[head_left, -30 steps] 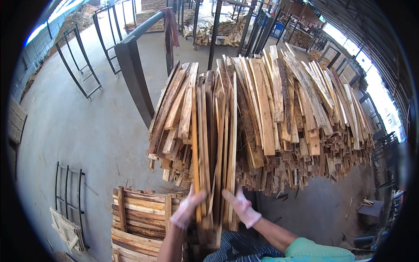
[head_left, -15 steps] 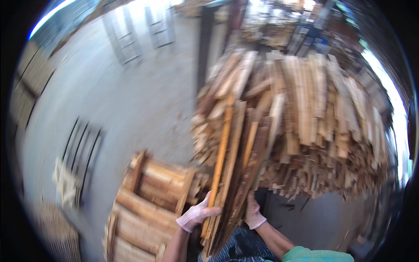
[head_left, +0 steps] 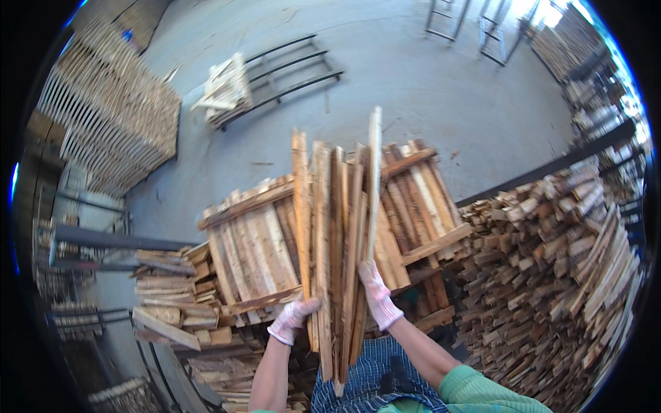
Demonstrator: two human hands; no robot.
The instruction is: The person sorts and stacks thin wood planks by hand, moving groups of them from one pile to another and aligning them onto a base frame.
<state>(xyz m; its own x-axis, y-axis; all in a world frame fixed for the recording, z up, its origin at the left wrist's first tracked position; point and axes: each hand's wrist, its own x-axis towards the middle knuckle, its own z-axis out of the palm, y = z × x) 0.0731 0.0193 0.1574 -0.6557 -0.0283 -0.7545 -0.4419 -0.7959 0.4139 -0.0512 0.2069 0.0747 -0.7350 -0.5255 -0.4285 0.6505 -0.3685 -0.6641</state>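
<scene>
A loose bundle of long, narrow wooden strips is clasped between my two gloved hands, its far ends fanning apart. My left hand, in a pale knitted glove, grips the bundle's left side near its lower end. On the opposite side my right hand is closed round the outer strips. Beneath and beyond the bundle lies a stack of boards with crosswise battens. The bundle hides the middle of that stack.
A large heap of wooden strips rises at right. Shorter wood pieces are piled at left. Farther off stand a black metal rack with pale boards on its end and a tall slatted wood stack. A dark beam borders the heap.
My view has swung left, away from the large heap to the board stack. The bundle has come along in both hands and is now over the battened boards.
</scene>
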